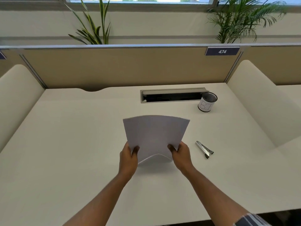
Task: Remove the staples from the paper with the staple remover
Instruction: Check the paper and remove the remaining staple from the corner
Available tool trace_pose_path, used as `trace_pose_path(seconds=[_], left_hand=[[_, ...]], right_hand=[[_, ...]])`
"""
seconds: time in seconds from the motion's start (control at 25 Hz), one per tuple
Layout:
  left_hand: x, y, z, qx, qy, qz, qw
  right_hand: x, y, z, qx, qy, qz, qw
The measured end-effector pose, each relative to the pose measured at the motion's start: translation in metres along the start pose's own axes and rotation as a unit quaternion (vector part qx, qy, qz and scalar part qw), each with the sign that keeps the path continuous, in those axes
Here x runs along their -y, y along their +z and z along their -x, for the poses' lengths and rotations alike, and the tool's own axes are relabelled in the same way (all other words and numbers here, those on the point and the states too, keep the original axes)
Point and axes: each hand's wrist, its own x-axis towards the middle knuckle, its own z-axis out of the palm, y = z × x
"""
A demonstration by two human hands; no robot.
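Two bare hands hold a sheaf of white paper (154,136) above the middle of a pale desk (65,144), seen from the head view. The left hand (128,158) grips the near left corner of the paper, thumb on the upper face and fingers curled beneath; the right hand (182,156) grips the near right corner in the same manner. Both hands are closed on the paper, which is lifted at its near edge, so that this edge bows upward between the two grips while the far edge fans out toward the back of the desk. No staple can be made out on the sheets at this sharpness. To the right of the paper, apart from it and from the right hand, a metal staple remover (204,149) lies flat on the desk, untouched. Farther back and to the right stands a mesh cup (207,102) wrapped in a white label with handwritten letters, just beside the right end of an open cable hatch (172,95) set into the desk. A beige partition (122,67) closes the far side and bears a dark plate (222,51) reading 474. Two green plants rise behind it: one at left (92,30), one at right (241,18).
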Motion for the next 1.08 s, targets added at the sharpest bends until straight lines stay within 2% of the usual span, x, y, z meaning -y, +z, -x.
trace_pose_path(seconds=[0.12,0.28,0.44,0.52,0.6,0.64,0.72,0.8,0.92,1.08], left_hand=[[-0.011,-0.007,-0.01,0.008,-0.004,0.004,1.0],[-0.008,-0.022,-0.02,0.122,-0.07,0.042,0.989],[-0.006,-0.02,-0.021,0.095,-0.066,0.01,0.993],[-0.002,-0.022,-0.021,0.081,-0.083,0.03,0.993],[0.002,-0.027,-0.02,0.077,-0.102,0.057,0.99],[0.005,-0.029,-0.019,0.073,-0.108,0.071,0.989],[0.009,-0.034,-0.018,0.064,-0.116,0.101,0.986],[0.012,-0.036,-0.017,0.056,-0.118,0.118,0.984],[0.014,-0.034,-0.016,0.044,-0.117,0.122,0.985],[0.009,-0.031,-0.015,0.045,-0.112,0.115,0.986]], right_hand=[[0.006,-0.011,-0.007,0.014,0.006,-0.049,0.999],[0.009,-0.026,-0.019,0.082,0.041,-0.119,0.989],[0.014,-0.033,-0.023,0.108,0.07,-0.159,0.979],[0.014,-0.042,-0.025,0.085,0.091,-0.184,0.975],[0.005,-0.054,-0.028,0.028,0.105,-0.182,0.977],[-0.004,-0.061,-0.03,-0.011,0.101,-0.143,0.985],[-0.029,-0.077,-0.032,-0.104,0.067,0.037,0.992],[-0.056,-0.09,-0.029,-0.16,0.03,0.23,0.96],[-0.089,-0.102,-0.023,-0.136,0.073,0.37,0.916],[-0.108,-0.106,-0.023,-0.103,0.12,0.381,0.911]])
